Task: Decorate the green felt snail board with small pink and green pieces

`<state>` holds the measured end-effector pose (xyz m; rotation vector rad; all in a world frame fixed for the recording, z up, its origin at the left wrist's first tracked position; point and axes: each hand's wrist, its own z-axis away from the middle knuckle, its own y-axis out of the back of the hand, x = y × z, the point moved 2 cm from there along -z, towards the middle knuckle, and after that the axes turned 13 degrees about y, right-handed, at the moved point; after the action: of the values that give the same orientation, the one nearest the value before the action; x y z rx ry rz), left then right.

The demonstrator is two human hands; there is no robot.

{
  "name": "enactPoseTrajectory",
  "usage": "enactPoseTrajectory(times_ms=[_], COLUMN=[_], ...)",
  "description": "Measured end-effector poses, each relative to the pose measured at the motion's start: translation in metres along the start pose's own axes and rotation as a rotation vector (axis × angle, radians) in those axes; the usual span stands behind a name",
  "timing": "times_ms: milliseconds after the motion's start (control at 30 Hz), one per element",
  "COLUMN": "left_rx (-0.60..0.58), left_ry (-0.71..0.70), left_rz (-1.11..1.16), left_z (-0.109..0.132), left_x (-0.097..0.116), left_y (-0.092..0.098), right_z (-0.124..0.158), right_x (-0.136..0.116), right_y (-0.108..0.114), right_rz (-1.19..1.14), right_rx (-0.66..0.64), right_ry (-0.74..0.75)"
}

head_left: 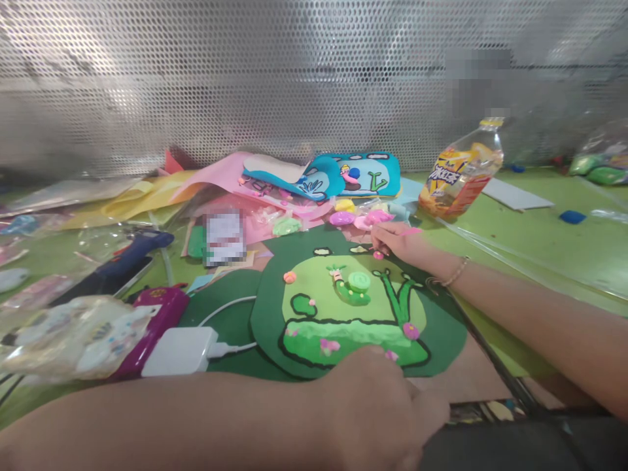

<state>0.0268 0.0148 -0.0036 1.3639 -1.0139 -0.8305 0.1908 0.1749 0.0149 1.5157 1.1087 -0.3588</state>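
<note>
A dark green card [265,314] carries a light green panel [314,275] with a clay snail [359,282], a clay plant [400,301], a grassy strip [304,337] and small clay flowers. My right hand [392,241] reaches over its upper right edge, fingers bunched closed at a small pink clay flower [378,255]. Whether the flower rests on the card is unclear. My left hand [377,399] is at the card's lower edge, back upward and fingers curled; its fingertips and anything in them are hidden.
Behind the card lie bagged clay lumps [342,218] and a blue picture [387,173]. A drink bottle [461,170] leans at the right. To the left are a white charger [181,350] with its cable, a plastic bag [83,333] and a blue-handled tool [132,255]. A perforated metal panel [294,78] stands behind.
</note>
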Motion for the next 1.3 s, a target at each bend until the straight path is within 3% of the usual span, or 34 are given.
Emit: enactPoseTrajectory(times_ms=[200, 1300], left_rx=[0.010, -0.004], left_ry=[0.000, 0.002], left_rz=[0.011, 0.035], left_z=[-0.0001, -0.0019], left_x=[0.0001, -0.0003], left_y=[-0.0024, -0.0038], right_z=[-0.0006, -0.0005], right_x=[-0.0014, 0.0055], right_y=[0.0020, -0.0012], right_rz=[0.029, -0.043], right_rx=[0.038, -0.011], right_ry=[0.038, 0.056])
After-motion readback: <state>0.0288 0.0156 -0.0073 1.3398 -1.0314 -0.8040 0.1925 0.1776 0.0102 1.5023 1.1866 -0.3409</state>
